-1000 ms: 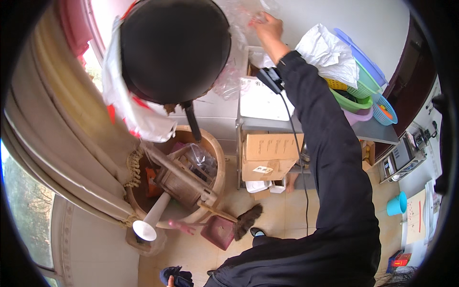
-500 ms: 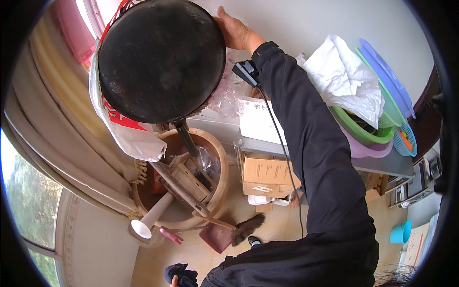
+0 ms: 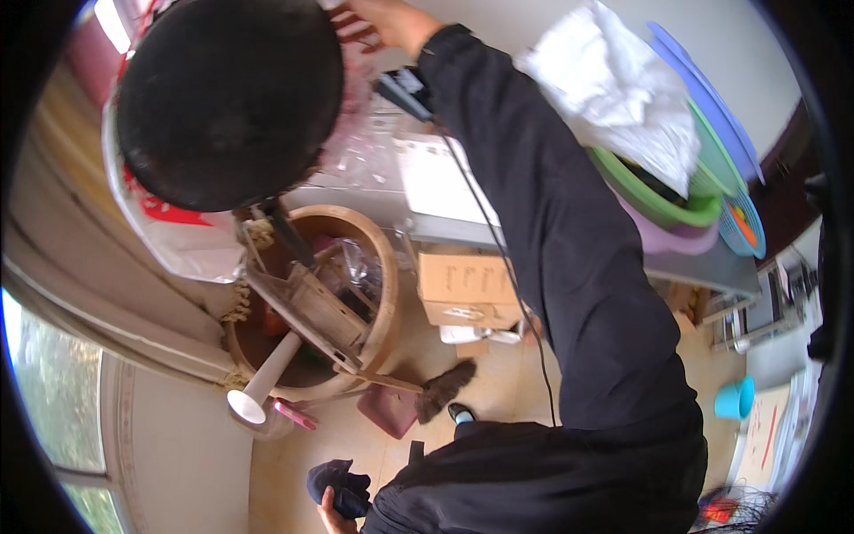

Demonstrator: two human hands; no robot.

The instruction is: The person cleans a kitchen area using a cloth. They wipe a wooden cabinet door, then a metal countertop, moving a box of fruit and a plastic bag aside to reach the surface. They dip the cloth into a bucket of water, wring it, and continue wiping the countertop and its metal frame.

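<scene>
At the far left, in front of a white bag (image 3: 178, 245) and above the wooden tub (image 3: 389, 307), I have the pan (image 3: 229, 102), its black base toward me and its handle (image 3: 286, 233) pointing down; I cannot see what holds it up. Nearer, my left hand (image 3: 336, 514) is clamped on a dark cloth (image 3: 341, 485), well apart from the pan. To its right, at the far side, my right hand (image 3: 393, 21) is at the pan's right edge, beside some clear pink plastic (image 3: 360, 156). Its fingers are blurred, so I cannot tell whether they grip the rim, the plastic or neither.

To do this well, I judge, I want the fingertips firmly seated before any load comes on, with the loose plastic kept out from under them. The pan looks heavy and could swing, so slow, even pressure suits it. The cord (image 3: 500, 249) beside my right sleeve could snag; I would keep the elbow clear of the tabletop (image 3: 712, 265).

As for writing, the white bag carries a red printed patch, too blurred to read. Farther right, the carton (image 3: 471, 278) has dark print and a pale label, neither legible to me. At the far right, a pale sheet (image 3: 756, 436) shows a red stroke.
</scene>
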